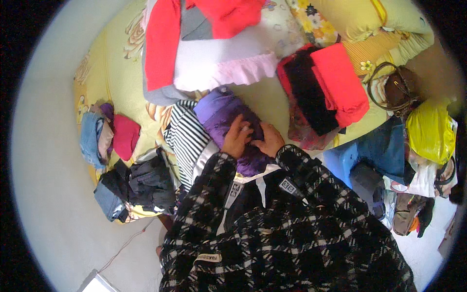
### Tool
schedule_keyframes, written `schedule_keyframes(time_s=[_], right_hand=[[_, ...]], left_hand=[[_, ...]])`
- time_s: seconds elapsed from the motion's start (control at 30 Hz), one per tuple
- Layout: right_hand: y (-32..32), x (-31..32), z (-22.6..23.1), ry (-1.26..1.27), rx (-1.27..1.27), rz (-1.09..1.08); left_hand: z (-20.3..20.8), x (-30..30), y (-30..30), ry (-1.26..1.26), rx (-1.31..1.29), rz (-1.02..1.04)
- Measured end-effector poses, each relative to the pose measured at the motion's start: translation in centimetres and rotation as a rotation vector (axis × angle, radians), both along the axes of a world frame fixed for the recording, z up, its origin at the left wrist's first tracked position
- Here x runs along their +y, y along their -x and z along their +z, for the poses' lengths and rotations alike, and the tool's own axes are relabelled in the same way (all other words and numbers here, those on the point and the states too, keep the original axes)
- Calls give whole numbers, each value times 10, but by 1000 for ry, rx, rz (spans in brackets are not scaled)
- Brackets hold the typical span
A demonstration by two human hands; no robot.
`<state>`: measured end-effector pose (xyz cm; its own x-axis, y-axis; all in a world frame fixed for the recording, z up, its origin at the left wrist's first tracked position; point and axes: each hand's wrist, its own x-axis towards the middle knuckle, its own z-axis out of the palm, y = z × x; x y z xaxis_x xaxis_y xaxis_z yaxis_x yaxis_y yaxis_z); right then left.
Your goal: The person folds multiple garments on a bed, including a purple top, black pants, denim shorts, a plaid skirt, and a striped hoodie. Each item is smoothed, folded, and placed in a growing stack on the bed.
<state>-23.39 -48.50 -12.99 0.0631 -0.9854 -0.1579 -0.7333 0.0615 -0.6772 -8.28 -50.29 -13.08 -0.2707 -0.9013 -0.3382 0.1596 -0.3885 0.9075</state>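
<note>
A purple garment (228, 114), folded into a thick bundle, lies in front of me on the bed. My left hand (237, 136) rests on its near left part with the fingers bent into the cloth. My right hand (270, 141) grips the right side, thumb toward the left hand and fingers partly hidden by folds. Beneath and left of the bundle spreads a black-and-white striped garment (184, 129).
Folded red and black clothes (335, 82) lie to the right, near a brown handbag (400, 87) and a yellow plastic bag (430, 131). Red and grey clothes (163, 48) lie beyond. Smaller piles, a pink-red cloth (125, 137) and dark clothes (151, 180), sit at left.
</note>
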Motion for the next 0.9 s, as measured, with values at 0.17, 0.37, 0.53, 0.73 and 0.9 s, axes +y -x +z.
schedule_keyframes(time_s=[0.17,0.37,0.53,0.73,0.9], right_hand=[[6,-5,-7,-75,118,10],[11,-21,-7,-430,-374,94],[19,-9,3,-300,-406,100],[53,0,5,-295,-166,-83],[58,0,-16,-145,-224,-45]], left_hand=[[10,15,-35,408,-696,397],[-5,-19,-52,134,-821,513],[3,-24,-46,-55,-605,353],[12,-7,-17,200,-661,220],[31,13,-23,761,-975,-120]])
